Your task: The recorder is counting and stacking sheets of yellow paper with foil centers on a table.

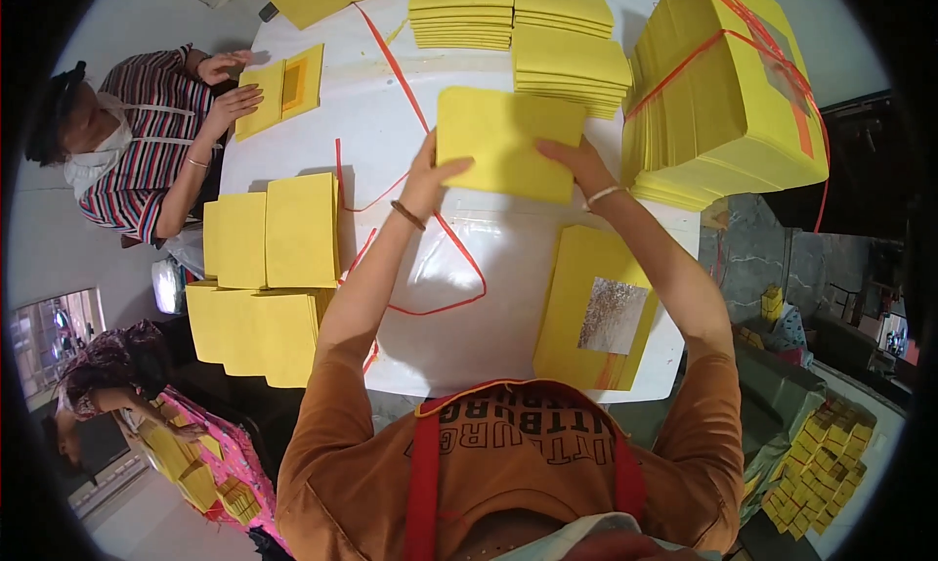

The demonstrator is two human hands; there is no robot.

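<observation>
Above the white tabletop [508,258] we hold a thin yellow paper stack [506,141] by its side edges, left hand [428,175] and right hand [578,165] both clenched on it, light and bendy.

White tabletop [508,258] with yellow paper stacks [274,231], red string [459,258], tied bundle [728,82], foil-square sheet [598,312].

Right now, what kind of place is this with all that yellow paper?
Probably a small paper workshop. Both hands, left hand and right hand, hold a yellow sheet stack over a white table; a tied yellow bundle stands nearby, and a co-worker handles sheets too.
</observation>
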